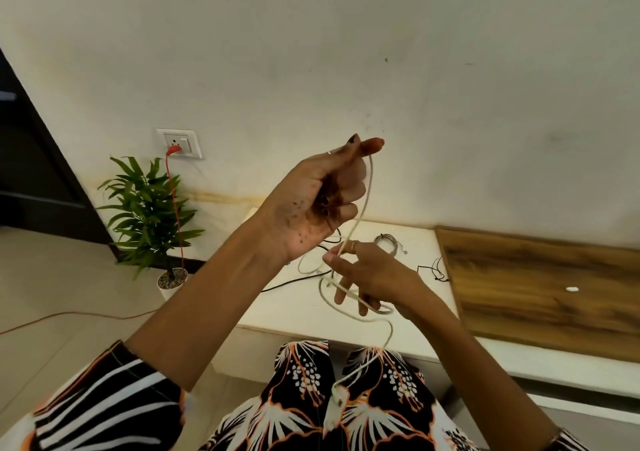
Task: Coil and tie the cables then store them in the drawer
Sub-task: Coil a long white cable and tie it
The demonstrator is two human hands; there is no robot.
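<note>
A thin white cable point(364, 201) runs between both hands. My left hand point(323, 194) is raised high, pinching the cable between thumb and forefinger. My right hand point(367, 274) is lower, gripping the same cable, with a loop hanging under its fingers. The cable's free end with its plug point(334, 404) dangles over my lap. On the white tabletop point(291, 312) behind my hands lie a coiled grey cable point(389, 242), another white cable point(306, 265) and a black cable point(294, 281).
A thin black wire point(433, 270) lies near the tabletop's right side, beside a wooden panel point(540, 284). A potted plant point(152, 215) stands on the floor at left. A red cord point(175, 201) hangs from a wall socket point(180, 142).
</note>
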